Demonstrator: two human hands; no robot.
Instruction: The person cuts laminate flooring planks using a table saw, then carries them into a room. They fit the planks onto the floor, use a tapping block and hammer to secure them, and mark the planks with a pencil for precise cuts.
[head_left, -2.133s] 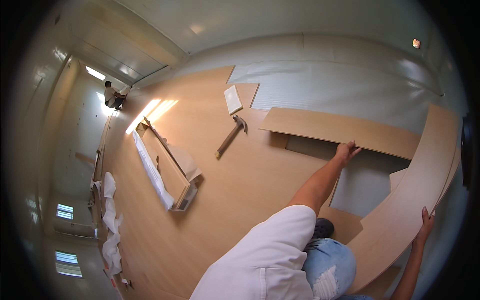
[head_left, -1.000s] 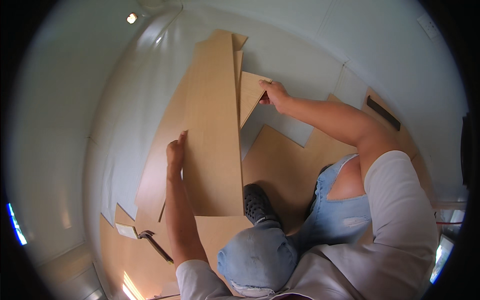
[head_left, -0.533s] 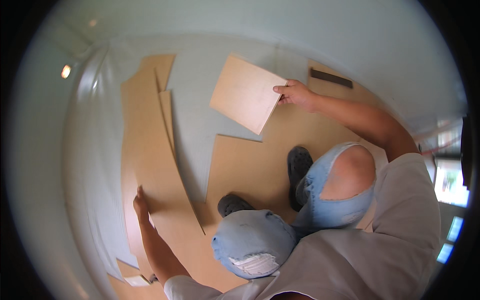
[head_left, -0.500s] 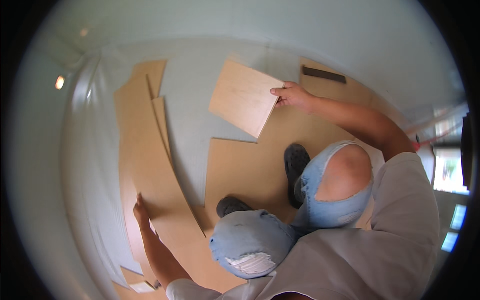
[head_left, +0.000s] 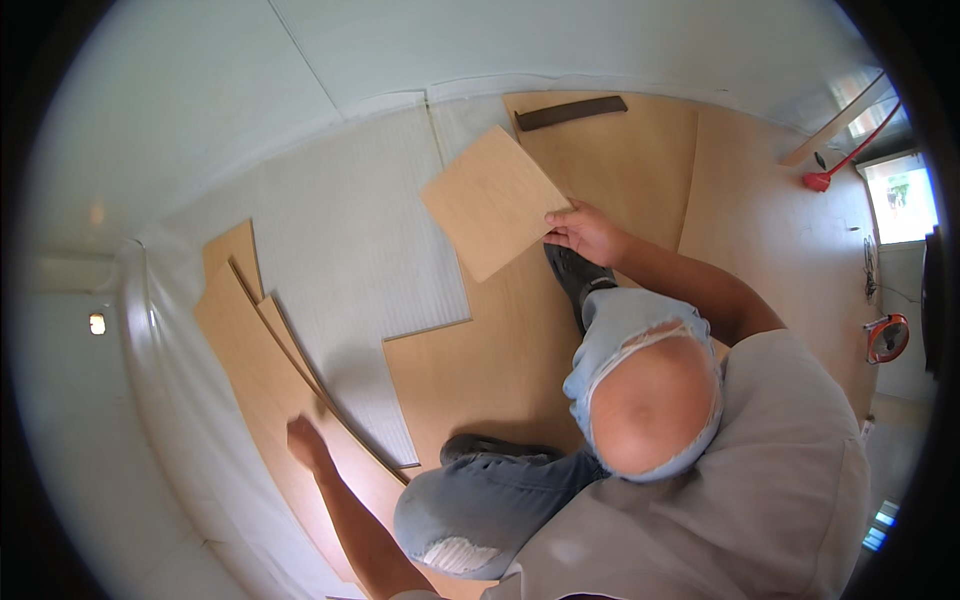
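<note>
My right hand pinches the lower right corner of a short, square-cut piece of light wood-look floorboard, held tilted above the floor. My left hand is over a long light-brown plank on the left, its fingers curled and mostly turned from view; what they hold, if anything, is hidden. Beside that plank lies a narrower strip. Below the held piece, the laid wood-look flooring has a stepped edge against the pale ribbed underlay.
A dark flat bar lies on the boards by the far wall. At the right are a red tool-like object, a round orange-rimmed device and a cable. White sheeting runs along the left wall.
My view has swung to the right. My left hand has left the long plank's outer edge and is now over its face. The short board stays in my right hand, turned somewhat.
</note>
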